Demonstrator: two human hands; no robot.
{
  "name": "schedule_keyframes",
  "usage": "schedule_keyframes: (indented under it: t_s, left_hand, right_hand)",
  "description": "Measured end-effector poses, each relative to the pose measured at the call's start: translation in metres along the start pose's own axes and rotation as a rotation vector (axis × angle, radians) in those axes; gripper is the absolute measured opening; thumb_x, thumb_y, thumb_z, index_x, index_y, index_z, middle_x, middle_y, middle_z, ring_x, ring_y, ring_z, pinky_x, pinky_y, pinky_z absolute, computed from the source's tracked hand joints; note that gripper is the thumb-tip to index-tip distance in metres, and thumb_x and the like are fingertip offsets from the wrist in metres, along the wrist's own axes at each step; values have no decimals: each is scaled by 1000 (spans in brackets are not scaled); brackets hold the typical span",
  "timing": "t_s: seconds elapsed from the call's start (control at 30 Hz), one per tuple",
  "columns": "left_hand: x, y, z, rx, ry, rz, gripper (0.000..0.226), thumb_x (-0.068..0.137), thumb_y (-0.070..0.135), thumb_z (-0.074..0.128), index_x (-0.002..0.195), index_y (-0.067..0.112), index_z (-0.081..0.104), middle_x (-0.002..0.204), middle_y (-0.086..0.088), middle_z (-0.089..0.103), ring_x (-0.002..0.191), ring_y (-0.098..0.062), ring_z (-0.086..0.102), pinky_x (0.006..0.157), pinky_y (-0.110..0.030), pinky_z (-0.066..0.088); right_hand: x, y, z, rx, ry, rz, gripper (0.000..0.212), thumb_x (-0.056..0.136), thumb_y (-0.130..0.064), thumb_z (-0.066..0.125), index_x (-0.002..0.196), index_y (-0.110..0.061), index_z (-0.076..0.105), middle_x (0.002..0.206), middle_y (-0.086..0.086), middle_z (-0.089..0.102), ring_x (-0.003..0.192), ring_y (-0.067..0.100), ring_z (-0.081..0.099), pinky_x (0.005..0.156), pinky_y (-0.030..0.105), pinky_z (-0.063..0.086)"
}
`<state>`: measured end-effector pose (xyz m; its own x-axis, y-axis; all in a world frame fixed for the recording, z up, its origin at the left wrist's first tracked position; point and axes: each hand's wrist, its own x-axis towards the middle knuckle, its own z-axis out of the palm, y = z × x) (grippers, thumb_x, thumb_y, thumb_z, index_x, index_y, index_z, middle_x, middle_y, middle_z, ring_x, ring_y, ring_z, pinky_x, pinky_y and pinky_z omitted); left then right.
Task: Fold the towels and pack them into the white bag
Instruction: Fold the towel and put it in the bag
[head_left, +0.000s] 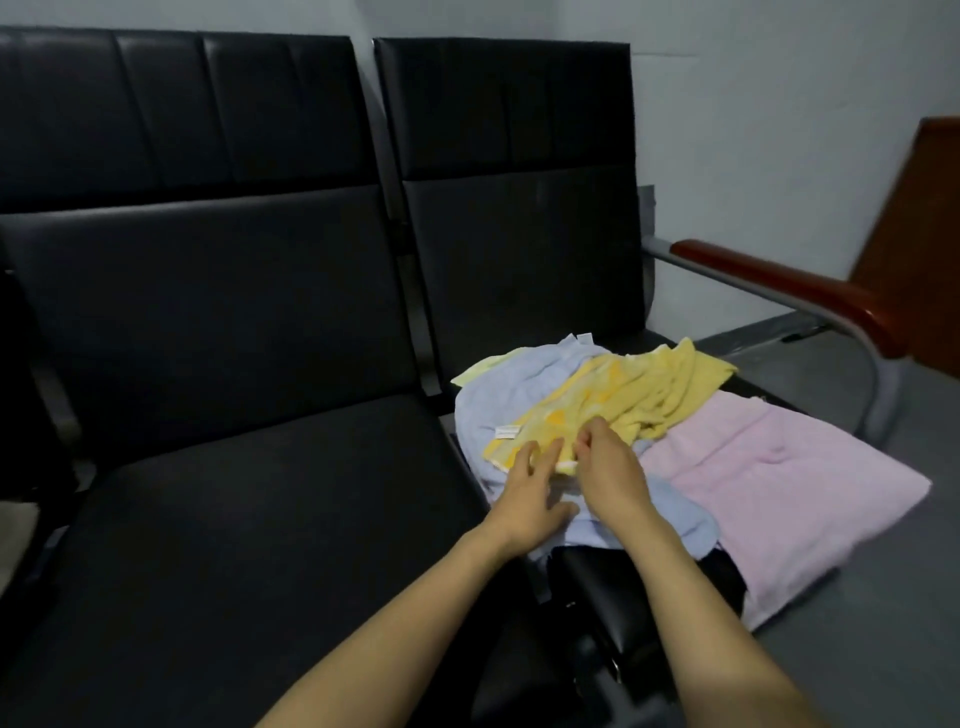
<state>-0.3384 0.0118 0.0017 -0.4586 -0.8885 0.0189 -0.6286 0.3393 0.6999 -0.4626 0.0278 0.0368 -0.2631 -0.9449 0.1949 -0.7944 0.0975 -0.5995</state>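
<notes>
Black padded bench seats (249, 509) stand against a grey wall. The left hand (530, 488) has its fingers (553, 451) spread wide, tips resting on the near edge of the yellow towel (634, 389). Just beside it, the right hand (610, 470) curls its fingers (589, 437) down and pinches that same edge. The yellow towel lies rumpled over a blue towel (514, 395) on the right seat. A pink towel (779, 473) lies flat against them, overhanging the seat's front right corner.
</notes>
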Motion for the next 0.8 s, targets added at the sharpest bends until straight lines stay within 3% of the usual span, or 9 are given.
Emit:
schedule_keyframes:
  t_s: [0.03,0.1,0.17,0.23,0.37,0.47,0.57,0.67,0.8]
  left_hand:
    - [1,2,-1,-57,63,23,73,92,19,60,152,17,18,158,-10,5,147,-22,8,115,-32,20]
    - [0,7,-11,-264,190,34,58,90,-1,51,144,10,34,152,-8,27,140,-21,26,112,-25,24]
    - [-7,9,-25,-526,221,-13,41,85,-5,46,123,12,50,119,0,56,108,-15,53,89,-18,43]
    - [-19,7,-37,-612,243,-47,16,81,10,49,95,15,51,86,4,54,80,-10,50,68,-19,41]
    - [-56,-8,-68,-706,364,-64,11,89,5,50,86,16,48,85,-1,52,82,-11,52,74,-28,43]
    - [-92,-25,-101,-683,474,-120,13,96,2,43,93,13,48,97,-7,52,92,-16,53,83,-34,45]
    - [-134,-50,-132,-618,512,-186,14,98,7,42,99,18,50,108,-5,53,102,-19,53,89,-38,46]
    - [-174,-68,-164,-579,728,-251,9,98,10,44,100,17,49,100,1,52,95,-14,53,77,-30,48]
    - [-227,-93,-200,-446,1087,-384,9,94,13,49,101,9,46,87,3,48,86,-14,50,70,-31,42]
  right_hand:
    - [-1,-5,-5,135,-21,-44,6,99,-14,40,95,-16,44,95,4,56,84,25,50,67,34,35]
    - [-4,-14,-16,277,-63,-161,6,100,-15,44,94,-17,46,87,-1,56,79,18,52,64,29,38]
    - [-7,-15,-17,337,-86,-219,9,98,-14,48,92,-21,49,87,-6,57,80,11,54,64,17,40]
    - [-6,-10,-12,314,-89,-218,12,96,-9,48,98,-21,52,97,-4,57,91,15,55,72,20,39]
    - [-2,4,6,-99,-212,-140,55,90,-3,47,141,-21,36,138,10,32,126,30,31,103,39,35]
    - [-5,-6,20,-237,-210,-115,46,95,-12,43,141,-18,40,139,13,38,124,34,33,103,40,35]
    - [-17,-42,34,-141,-122,-210,34,98,-13,40,131,-10,49,128,14,48,116,33,41,94,39,38]
    - [-44,-97,43,20,-149,-444,26,98,-10,42,120,-5,53,120,10,53,111,28,47,90,33,35]
    - [-99,-165,41,444,-619,-652,14,98,-12,51,109,-16,58,103,-9,59,96,8,57,84,19,44]
